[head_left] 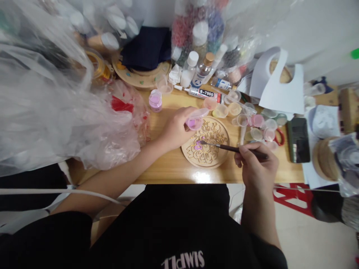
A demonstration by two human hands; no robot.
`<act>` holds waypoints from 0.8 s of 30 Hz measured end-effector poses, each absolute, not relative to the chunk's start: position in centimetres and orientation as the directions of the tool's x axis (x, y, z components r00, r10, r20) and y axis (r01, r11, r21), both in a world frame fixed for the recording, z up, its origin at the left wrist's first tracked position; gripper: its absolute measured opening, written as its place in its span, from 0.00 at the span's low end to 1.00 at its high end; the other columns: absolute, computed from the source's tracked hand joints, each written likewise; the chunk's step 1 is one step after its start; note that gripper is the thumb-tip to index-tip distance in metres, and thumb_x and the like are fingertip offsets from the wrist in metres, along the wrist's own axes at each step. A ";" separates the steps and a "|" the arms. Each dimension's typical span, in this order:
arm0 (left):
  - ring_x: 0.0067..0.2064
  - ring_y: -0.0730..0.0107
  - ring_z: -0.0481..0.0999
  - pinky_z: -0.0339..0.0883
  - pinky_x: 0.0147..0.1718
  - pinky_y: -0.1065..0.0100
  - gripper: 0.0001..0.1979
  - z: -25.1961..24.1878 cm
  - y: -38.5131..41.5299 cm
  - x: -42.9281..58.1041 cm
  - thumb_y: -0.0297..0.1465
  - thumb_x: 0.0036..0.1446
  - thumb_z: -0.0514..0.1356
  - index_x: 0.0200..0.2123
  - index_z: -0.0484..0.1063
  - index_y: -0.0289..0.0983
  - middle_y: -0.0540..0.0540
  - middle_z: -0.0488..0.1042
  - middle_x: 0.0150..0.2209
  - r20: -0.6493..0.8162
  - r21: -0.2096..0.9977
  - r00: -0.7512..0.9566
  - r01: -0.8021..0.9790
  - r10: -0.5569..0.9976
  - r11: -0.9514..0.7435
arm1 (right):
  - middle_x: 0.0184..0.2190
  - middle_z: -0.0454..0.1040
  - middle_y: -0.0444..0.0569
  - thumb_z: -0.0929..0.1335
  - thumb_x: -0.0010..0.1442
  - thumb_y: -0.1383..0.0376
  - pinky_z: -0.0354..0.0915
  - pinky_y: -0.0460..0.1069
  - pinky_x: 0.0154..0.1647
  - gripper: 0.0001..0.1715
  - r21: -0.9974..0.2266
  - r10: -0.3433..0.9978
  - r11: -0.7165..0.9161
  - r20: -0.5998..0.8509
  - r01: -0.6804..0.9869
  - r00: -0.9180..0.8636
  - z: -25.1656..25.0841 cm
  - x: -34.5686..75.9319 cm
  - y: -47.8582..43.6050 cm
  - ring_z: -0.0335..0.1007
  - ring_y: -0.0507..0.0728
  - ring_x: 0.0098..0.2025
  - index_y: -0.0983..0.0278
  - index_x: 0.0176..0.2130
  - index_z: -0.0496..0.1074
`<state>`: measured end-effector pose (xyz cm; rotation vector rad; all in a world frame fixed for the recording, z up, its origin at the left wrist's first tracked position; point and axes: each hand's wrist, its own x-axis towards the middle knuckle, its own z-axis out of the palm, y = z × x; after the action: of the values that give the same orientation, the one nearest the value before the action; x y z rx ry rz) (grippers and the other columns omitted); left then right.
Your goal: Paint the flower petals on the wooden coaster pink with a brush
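Observation:
A round wooden disc (pixel 217 157) with a carved flower pattern lies on the wooden table (pixel 168 168) near its front edge. My left hand (pixel 175 129) is closed round a small clear paint cup (pixel 195 122) with pink-purple paint and an open lid, held just above the disc's upper left edge. My right hand (pixel 256 164) pinches a thin dark paintbrush (pixel 224 147). Its tip touches a petal with purple paint near the disc's middle.
Several small paint cups (pixel 252 121) sit right of the disc, and a lidded pink cup (pixel 155 101) to its left. A B-7000 glue tube (pixel 200 92), bottles (pixel 190 67), plastic bags (pixel 56 112), a black phone (pixel 298 140) and red scissors (pixel 278 137) crowd the table.

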<state>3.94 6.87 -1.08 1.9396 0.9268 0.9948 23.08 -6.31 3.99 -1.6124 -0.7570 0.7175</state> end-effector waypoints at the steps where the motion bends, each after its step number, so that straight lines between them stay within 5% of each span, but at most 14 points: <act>1: 0.42 0.65 0.79 0.75 0.43 0.64 0.10 -1.1 6.9 4.0 0.22 0.57 0.65 0.42 0.75 0.35 0.46 0.79 0.39 0.318 0.852 0.437 0.258 0.841 -0.456 | 0.15 0.71 0.39 0.79 0.49 0.62 0.56 0.43 0.14 0.13 -0.987 0.795 -0.134 -0.052 0.090 0.604 4.0 23.1 -6.3 0.63 0.48 0.15 0.63 0.25 0.74; 11: 0.42 0.64 0.80 0.76 0.44 0.63 0.08 -0.9 6.8 4.0 0.23 0.58 0.64 0.42 0.75 0.36 0.46 0.80 0.39 0.321 0.848 0.436 0.262 0.841 -0.460 | 0.15 0.71 0.39 0.76 0.50 0.68 0.57 0.43 0.14 0.07 -0.988 0.782 -0.133 -0.056 0.078 0.621 4.6 23.6 -6.8 0.63 0.48 0.15 0.63 0.25 0.75; 24: 0.43 0.64 0.80 0.75 0.43 0.64 0.11 -1.0 6.9 3.9 0.21 0.56 0.64 0.43 0.75 0.35 0.46 0.80 0.40 0.327 0.859 0.432 0.236 0.841 -0.455 | 0.15 0.71 0.39 0.80 0.49 0.63 0.57 0.43 0.14 0.13 -0.984 0.790 -0.139 -0.042 0.112 0.611 4.1 23.2 -6.4 0.63 0.48 0.14 0.63 0.25 0.74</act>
<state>3.93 6.87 -1.04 1.9275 0.9093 1.0108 23.20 -6.36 4.14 -1.6276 -0.7637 0.6986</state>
